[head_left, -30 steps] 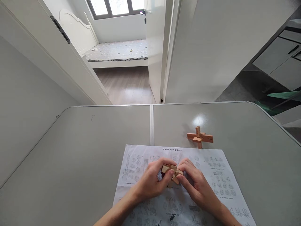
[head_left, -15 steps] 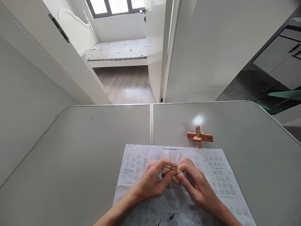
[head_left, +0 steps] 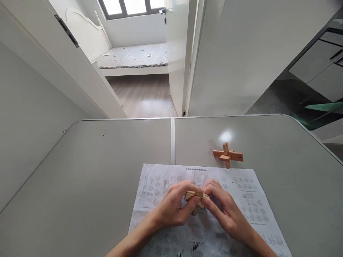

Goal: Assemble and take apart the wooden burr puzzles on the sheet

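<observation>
Left hand (head_left: 175, 206) and right hand (head_left: 225, 212) both pinch wooden burr puzzle (head_left: 190, 195) above printed diagram sheet (head_left: 253, 196). Uneven pressure might skew its pieces; slackened fingers could drop one.

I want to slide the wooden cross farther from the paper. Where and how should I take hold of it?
Probably by the right end of its long bar, coming from the right, thumb and fingertips on opposite faces. That flat end of the wooden cross juts out beyond the crossing pieces, while its near end points toward the paper.
</observation>
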{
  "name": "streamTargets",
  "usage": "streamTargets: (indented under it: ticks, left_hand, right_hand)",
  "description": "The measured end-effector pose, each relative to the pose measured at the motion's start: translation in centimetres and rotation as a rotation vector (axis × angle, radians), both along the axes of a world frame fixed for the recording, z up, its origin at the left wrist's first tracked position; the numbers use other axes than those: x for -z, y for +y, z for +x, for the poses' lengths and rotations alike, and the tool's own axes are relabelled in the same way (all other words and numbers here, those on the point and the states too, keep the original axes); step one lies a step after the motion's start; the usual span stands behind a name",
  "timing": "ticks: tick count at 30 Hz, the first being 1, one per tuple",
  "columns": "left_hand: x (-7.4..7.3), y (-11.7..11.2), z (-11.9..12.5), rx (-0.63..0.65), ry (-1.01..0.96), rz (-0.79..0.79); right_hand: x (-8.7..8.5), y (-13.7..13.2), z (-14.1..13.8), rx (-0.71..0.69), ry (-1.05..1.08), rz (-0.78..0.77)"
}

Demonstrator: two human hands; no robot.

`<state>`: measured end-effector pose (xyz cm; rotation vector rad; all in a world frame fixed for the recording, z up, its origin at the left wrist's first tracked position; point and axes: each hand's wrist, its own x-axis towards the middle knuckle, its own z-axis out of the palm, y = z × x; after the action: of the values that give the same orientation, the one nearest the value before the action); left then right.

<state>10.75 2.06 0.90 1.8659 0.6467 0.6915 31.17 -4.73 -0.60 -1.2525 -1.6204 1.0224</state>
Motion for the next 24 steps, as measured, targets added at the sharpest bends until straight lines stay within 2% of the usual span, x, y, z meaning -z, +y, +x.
streamTargets:
  ticks: [7, 11, 19, 24]
  left_hand:
    - [-0.1, 0.1, -0.1, -0.013, 0.02, 0.031]
    - [-0.1, 0.1, -0.1, -0.033, 0.067, -0.022]
    - [-0.1, 0.0, -0.4, 0.002, 0.127, -0.122]
    - [-0.1, 0.1, -0.4, -0.02, 0.113, -0.144]
  right_hand:
    - [-0.1, 0.0, 0.0, 0.005, 0.023, -0.024]
    - [-0.1, 0.1, 0.0, 0.04, 0.068, -0.033]
    - [0.5, 0.1, 0.0, 0.126, 0.127, -0.067]
    - [0.9, 0.0, 0.1, 0.119, 0.131, -0.087]
